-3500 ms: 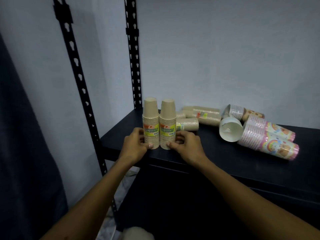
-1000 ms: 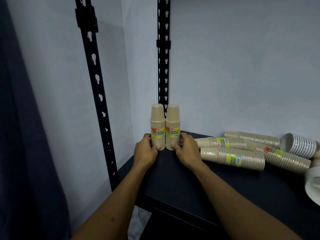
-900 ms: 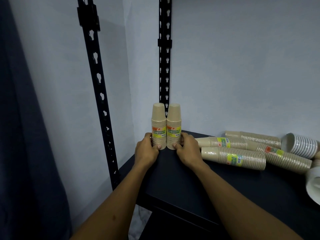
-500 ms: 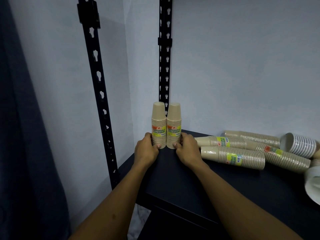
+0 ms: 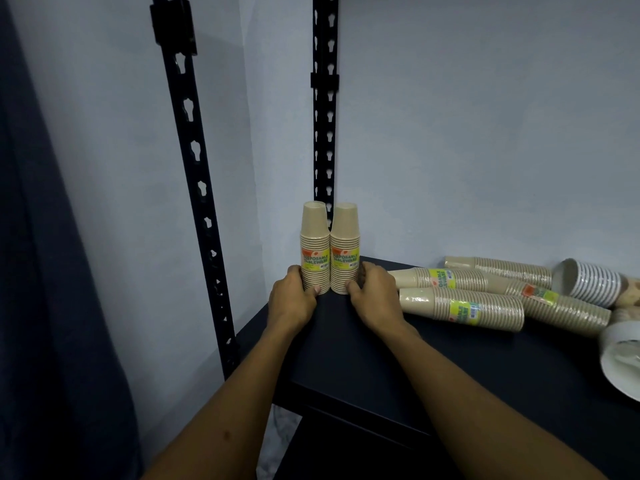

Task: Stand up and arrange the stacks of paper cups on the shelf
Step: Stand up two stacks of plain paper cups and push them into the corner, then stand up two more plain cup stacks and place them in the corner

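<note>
At the centre of the frame two tan cup stacks stand upright, mouths down, side by side and touching, in the back left corner of the dark shelf point(image 5: 346, 344), close to the black slotted upright point(image 5: 323, 133). The left hand point(image 5: 292, 299) is curled against the outer side of the left stack point(image 5: 314, 251), thumb at its bottom rim, and the right hand point(image 5: 375, 299) does the same on the right stack point(image 5: 344, 251); each is partly closed around the base of its stack, pressing inward rather than lifting. Holding low on both sides seems meant to square the pair together and keep such tall, light columns from tipping, and the corner placement likely leaves the rest of the shelf free for what remains. To the right of centre, three more tan stacks lie on their sides: the nearest lying stack point(image 5: 460, 308) just beside the right hand, a second lying stack point(image 5: 502, 289) behind it, and a third lying stack point(image 5: 498, 270) nearest the wall. At the right edge a white ribbed cup stack point(image 5: 588, 282) also lies tipped over, and a white cup point(image 5: 623, 362) shows its open mouth, partly cut off by the frame. By this showing the job is only begun; the nearest lying stack looks the natural next one to raise.
</note>
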The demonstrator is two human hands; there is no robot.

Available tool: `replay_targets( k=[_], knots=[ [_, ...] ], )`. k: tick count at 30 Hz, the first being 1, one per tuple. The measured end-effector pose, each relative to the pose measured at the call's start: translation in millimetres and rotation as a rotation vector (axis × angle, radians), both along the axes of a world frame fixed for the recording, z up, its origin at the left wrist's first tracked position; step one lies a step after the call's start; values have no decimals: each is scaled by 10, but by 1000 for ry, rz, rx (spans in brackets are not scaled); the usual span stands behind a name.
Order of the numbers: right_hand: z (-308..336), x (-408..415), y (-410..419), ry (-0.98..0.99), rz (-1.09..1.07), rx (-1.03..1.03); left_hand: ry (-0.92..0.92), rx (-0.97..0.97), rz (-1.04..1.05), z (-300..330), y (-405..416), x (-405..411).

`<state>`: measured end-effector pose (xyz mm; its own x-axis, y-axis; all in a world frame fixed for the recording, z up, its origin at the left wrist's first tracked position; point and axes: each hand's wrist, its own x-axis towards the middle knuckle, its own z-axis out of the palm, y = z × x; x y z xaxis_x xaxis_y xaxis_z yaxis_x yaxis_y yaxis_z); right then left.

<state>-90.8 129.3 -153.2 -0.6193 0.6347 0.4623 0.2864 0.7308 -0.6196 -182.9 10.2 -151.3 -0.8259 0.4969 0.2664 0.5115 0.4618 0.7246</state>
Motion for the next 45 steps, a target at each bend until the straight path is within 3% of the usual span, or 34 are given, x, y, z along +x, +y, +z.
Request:
replay_targets(
  k=[10,16,20,23,31,33,38,45],
  knots=[
    [91,467,-320,125,87,126,-7,135,76,56,-213,235],
    [90,1068,-46,52,-17,462,238,-107,-94,42,-352,515],
    [97,1518,211,-197,-205,580,370,-252,-232,20,-305,771],
    [104,1778,322,-353,-242,503,382,-276,-254,38,-235,911],
    [94,1902,413,-249,-240,410,355,-301,-315,70,161,1237],
    [96,1919,461,-148,-274,329,301,-263,-291,81,287,1281],
    [183,2046,509,250,-389,-129,152,-151,-238,87,594,1233],
    [169,2050,548,376,-405,-331,147,-249,-64,94,948,1180]
  ],
)
